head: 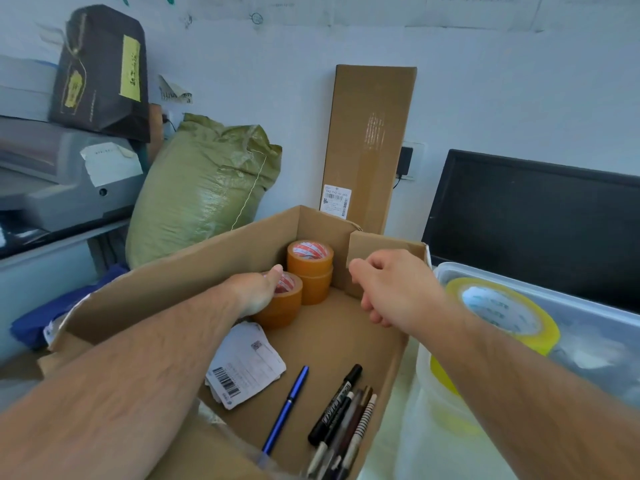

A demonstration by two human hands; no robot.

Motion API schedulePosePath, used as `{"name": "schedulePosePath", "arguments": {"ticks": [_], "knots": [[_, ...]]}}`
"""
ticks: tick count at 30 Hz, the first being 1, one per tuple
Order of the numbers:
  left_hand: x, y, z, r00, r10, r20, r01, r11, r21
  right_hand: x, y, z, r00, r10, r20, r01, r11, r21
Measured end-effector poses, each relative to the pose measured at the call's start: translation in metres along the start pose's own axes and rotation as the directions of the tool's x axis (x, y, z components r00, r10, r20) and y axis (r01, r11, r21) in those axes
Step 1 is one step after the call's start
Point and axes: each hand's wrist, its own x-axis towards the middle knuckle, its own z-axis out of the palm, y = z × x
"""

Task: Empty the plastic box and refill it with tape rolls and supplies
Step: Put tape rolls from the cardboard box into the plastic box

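Note:
An open cardboard box lies in front of me. Inside its far corner stands a stack of brown tape rolls, and a second stack sits just left of it. My left hand grips the top roll of that nearer stack, thumb over its core. My right hand hovers above the box floor with fingers loosely curled, holding nothing. The clear plastic box stands at the right with a yellow tape roll in it. A blue pen, several markers and label slips lie in the cardboard box.
A green woven sack leans behind the box at left. A tall flat carton stands against the wall. A black monitor is behind the plastic box, and a grey printer sits far left.

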Motion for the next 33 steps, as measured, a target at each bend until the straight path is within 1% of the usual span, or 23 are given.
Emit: {"name": "schedulePosePath", "arguments": {"ticks": [2, 4, 6, 8, 11, 14, 17, 19, 21, 23, 24, 26, 28, 29, 31, 32, 33], "knots": [[-0.001, 0.002, -0.006, 0.995, 0.060, -0.082, -0.057, 0.998, 0.040, 0.000, 0.000, 0.000, 1.000, 0.003, -0.002, -0.003, 1.000, 0.009], [-0.010, 0.009, -0.015, 0.979, 0.129, -0.158, -0.124, 0.991, 0.039, 0.000, 0.000, -0.001, 1.000, 0.012, -0.001, -0.012, 1.000, 0.021], [-0.025, 0.017, -0.025, 0.958, 0.189, -0.214, -0.198, 0.980, -0.022, -0.001, -0.001, -0.002, 1.000, 0.029, 0.002, -0.029, 0.999, 0.029], [-0.041, 0.023, -0.034, 0.939, 0.241, -0.247, -0.277, 0.953, -0.123, -0.001, -0.003, -0.003, 0.999, 0.051, 0.015, -0.052, 0.998, 0.025], [-0.061, 0.031, -0.042, 0.910, 0.334, -0.246, -0.394, 0.882, -0.257, -0.004, -0.007, -0.005, 0.994, 0.083, 0.076, -0.085, 0.996, 0.031], [-0.084, 0.038, -0.045, 0.860, 0.467, -0.208, -0.510, 0.809, -0.293, -0.005, -0.008, -0.007, 0.990, 0.090, 0.105, -0.104, 0.985, 0.136], [-0.103, 0.041, -0.044, 0.806, 0.566, -0.173, -0.590, 0.753, -0.292, -0.005, -0.009, -0.009, 0.991, 0.106, 0.085, -0.123, 0.968, 0.217], [-0.110, 0.040, -0.042, 0.795, 0.586, -0.157, -0.602, 0.729, -0.326, -0.004, -0.008, -0.010, 0.992, 0.116, 0.054, -0.125, 0.965, 0.230], [-0.111, 0.038, -0.040, 0.798, 0.586, -0.140, -0.585, 0.698, -0.414, -0.002, -0.005, -0.010, 0.994, 0.111, -0.007, -0.106, 0.964, 0.245], [-0.105, 0.037, -0.037, 0.832, 0.534, -0.151, -0.530, 0.681, -0.506, 0.000, -0.002, -0.009, 0.992, 0.110, -0.066, -0.090, 0.962, 0.260], [-0.100, 0.037, -0.036, 0.858, 0.487, -0.160, -0.490, 0.686, -0.539, 0.000, -0.002, -0.008, 0.991, 0.107, -0.083, -0.083, 0.965, 0.249], [-0.087, 0.035, -0.036, 0.912, 0.387, -0.139, -0.396, 0.737, -0.548, 0.000, -0.002, -0.006, 0.991, 0.095, -0.098, -0.073, 0.977, 0.201], [-0.071, 0.030, -0.035, 0.949, 0.308, -0.069, -0.301, 0.817, -0.492, -0.001, -0.003, -0.004, 0.990, 0.101, -0.097, -0.082, 0.979, 0.185], [-0.062, 0.026, -0.034, 0.965, 0.260, -0.029, -0.247, 0.867, -0.434, -0.001, -0.003, -0.003, 0.990, 0.102, -0.095, -0.084, 0.980, 0.179], [-0.042, 0.016, -0.029, 0.989, 0.145, 0.038, -0.133, 0.966, -0.221, -0.002, -0.001, -0.001, 0.991, 0.095, -0.094, -0.078, 0.982, 0.175], [-0.033, 0.011, -0.024, 0.995, 0.075, 0.062, -0.067, 0.991, -0.117, -0.002, -0.001, -0.001, 0.992, 0.091, -0.092, -0.074, 0.982, 0.172], [-0.025, 0.007, -0.018, 0.996, 0.004, 0.084, 0.001, 0.999, -0.053, -0.002, -0.001, 0.000, 0.992, 0.088, -0.090, -0.072, 0.984, 0.165]]}}
